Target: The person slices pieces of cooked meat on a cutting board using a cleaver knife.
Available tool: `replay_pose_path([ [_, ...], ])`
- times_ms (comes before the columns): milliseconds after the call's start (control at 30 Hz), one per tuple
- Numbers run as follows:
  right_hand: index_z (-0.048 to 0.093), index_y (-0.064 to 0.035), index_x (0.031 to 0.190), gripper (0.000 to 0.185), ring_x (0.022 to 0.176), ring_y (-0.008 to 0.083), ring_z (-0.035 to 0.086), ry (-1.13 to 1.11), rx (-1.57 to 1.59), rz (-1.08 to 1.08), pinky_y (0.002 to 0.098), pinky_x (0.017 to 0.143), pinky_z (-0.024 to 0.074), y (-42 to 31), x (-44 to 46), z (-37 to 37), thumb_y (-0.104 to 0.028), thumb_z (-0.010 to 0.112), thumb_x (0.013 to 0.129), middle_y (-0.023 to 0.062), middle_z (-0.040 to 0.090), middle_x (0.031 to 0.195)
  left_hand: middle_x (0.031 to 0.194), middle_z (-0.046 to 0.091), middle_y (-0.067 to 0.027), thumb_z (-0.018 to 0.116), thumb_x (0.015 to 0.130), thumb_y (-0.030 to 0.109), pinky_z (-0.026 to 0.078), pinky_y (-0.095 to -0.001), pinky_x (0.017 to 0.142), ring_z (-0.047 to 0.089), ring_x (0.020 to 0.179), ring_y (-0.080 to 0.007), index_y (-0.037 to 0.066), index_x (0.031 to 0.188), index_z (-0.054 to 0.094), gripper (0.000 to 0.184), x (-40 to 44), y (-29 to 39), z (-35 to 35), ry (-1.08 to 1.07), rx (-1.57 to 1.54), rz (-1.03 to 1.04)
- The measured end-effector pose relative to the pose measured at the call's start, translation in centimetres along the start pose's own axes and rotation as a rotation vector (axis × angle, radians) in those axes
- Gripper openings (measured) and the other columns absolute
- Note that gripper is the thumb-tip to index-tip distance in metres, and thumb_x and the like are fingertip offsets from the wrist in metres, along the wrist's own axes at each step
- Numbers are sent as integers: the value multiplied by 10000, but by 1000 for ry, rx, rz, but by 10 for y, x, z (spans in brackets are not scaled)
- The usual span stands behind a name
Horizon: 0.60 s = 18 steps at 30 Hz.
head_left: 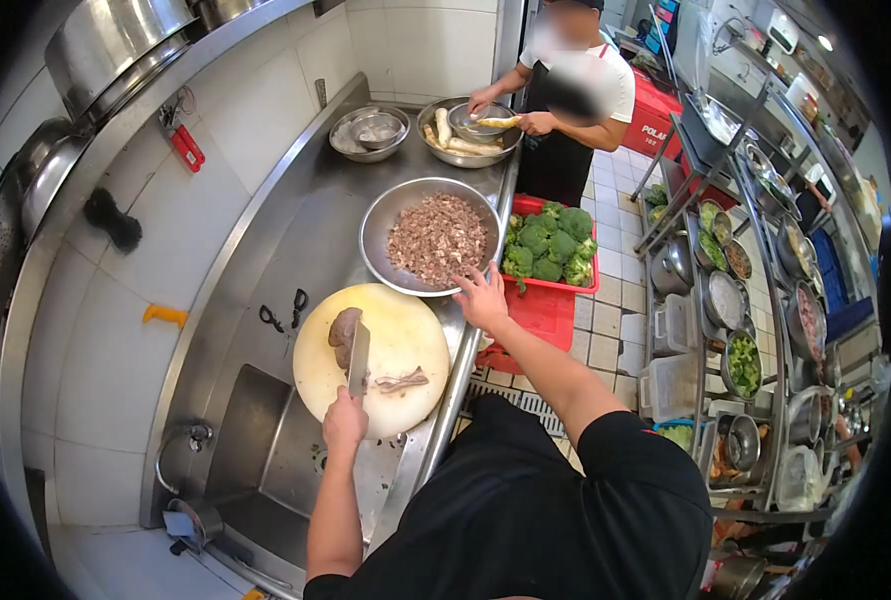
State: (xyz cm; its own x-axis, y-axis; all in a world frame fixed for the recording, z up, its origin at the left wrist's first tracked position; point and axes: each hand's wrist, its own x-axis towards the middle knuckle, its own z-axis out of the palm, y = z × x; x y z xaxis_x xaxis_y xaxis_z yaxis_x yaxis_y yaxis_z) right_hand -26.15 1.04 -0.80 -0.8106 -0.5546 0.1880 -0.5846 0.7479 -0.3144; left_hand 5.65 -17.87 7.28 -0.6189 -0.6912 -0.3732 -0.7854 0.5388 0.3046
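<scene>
My left hand is closed around the handle of a cleaver. Its blade stands against a brown piece of meat on a round, pale cutting board. A few thin strips of meat lie to the right of the blade. My right hand is at the near rim of a large metal bowl, its fingers spread and apparently touching the edge. Chopped brown meat covers much of that bowl's bottom. Nothing shows in the right hand.
A sink lies left of the board, with black scissors behind. A red crate of broccoli stands beside the counter. At the far end, a co-worker handles a pale root over a bowl. Shelves of food bowls line the right.
</scene>
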Motion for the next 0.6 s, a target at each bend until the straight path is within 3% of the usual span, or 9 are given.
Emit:
replay_pose_path([
  [400, 563, -223, 1414, 464, 1558, 493, 87, -116, -36, 41, 663, 1237, 107, 1, 0, 2, -352, 625, 973, 124, 349, 1615, 1055, 716, -288, 551, 1021, 256, 532, -544, 895, 692, 1037, -456, 39, 1255, 552, 319, 0, -2, 0, -21, -19, -8],
  [600, 536, -144, 1391, 532, 1554, 517, 74, -130, -60, 11, 686, 1227, 124, 2, -1, -1, -273, 695, 899, 164, 359, 1590, 1054, 717, -286, 560, 1018, 256, 535, -542, 893, 693, 1035, -454, 40, 1261, 553, 325, 2, -2, 1, -17, -11, -11],
])
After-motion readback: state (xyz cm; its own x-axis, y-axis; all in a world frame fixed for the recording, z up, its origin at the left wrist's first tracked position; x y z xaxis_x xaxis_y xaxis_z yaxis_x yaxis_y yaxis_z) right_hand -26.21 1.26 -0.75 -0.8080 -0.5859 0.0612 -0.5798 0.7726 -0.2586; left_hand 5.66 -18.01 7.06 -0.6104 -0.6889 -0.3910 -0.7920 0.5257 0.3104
